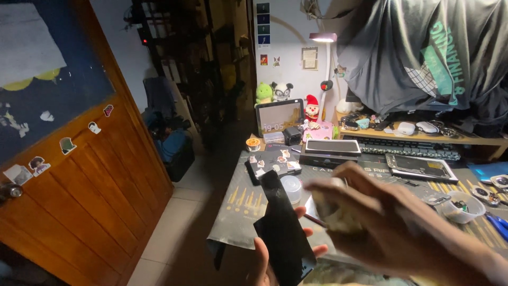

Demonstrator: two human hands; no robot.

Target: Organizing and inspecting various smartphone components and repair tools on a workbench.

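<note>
Gripping the black phone (283, 233) in the left hand (264, 259), near the table's (238, 212) front edge. The right hand (370, 222), blurred, pinched a pale wad (333, 214); steady support probably suited wiping best.

The left hand (264, 259) is low with fingers curled in a grip; the right hand (370, 212), blurred, reaches across, fingers bent.

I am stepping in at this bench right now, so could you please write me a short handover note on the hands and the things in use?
Left hand: holds a black phone from below, raised over the desk mat's near edge.
Right hand: blurred, closed on a pale wad, apparently a cloth or tissue, beside the phone.
Nearby: small clear pot, parts bowl, opened phone frame.
Done: phone is in hand.
Left: whether it has been wiped cannot be told.
</note>
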